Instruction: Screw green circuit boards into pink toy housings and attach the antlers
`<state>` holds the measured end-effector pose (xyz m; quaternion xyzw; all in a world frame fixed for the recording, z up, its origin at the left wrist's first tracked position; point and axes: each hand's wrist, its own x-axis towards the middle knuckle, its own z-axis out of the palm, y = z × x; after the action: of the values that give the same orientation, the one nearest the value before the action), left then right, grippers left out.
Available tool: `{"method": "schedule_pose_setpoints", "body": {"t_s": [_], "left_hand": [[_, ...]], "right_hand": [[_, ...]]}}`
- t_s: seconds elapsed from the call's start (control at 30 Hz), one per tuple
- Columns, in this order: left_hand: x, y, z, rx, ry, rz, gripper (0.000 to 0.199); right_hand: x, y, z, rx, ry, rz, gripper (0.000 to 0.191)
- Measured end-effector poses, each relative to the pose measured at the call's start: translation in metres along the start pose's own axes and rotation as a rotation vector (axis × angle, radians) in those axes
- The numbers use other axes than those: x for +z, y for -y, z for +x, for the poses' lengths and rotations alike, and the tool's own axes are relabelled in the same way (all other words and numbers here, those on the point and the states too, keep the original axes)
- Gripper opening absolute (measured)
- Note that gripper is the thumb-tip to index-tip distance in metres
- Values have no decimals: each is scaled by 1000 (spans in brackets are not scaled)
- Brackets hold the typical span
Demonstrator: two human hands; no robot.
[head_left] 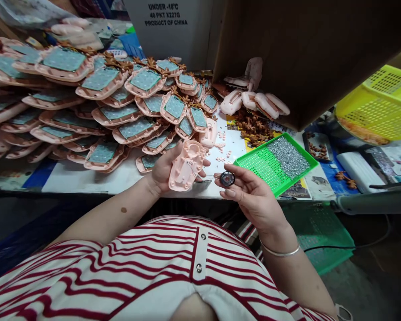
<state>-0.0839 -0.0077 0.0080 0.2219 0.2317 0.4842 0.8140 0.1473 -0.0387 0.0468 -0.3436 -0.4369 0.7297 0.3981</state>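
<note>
In my left hand (pixel 165 171) lies a pink plastic shell half (pixel 183 171), its hollow inside facing up and showing a round recess near the top. The fingers close around its edges. My right hand (pixel 254 191) pinches a small round black speaker (pixel 227 179) between thumb and fingers. Thin wires (pixel 207 178) run from the speaker across to the shell. Just beyond the shell, another pink shell part (pixel 209 133) rests on the white table top.
Stacked pink shells with green circuit boards (pixel 103 78) fill the left. A green basket (pixel 272 167) holds small metal screws (pixel 289 156). Behind are brown plastic pieces (pixel 254 127), closed pink shells (pixel 254 102), a cardboard box (pixel 267 44) and a yellow basket (pixel 384 104).
</note>
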Motion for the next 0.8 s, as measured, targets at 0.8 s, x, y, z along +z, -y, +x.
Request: {"method": "schedule_pose_setpoints", "body": {"t_s": [0.8], "left_hand": [[7, 32, 9, -278, 3, -172, 44]], "right_hand": [[5, -25, 47, -670, 42, -1136, 28]]}}
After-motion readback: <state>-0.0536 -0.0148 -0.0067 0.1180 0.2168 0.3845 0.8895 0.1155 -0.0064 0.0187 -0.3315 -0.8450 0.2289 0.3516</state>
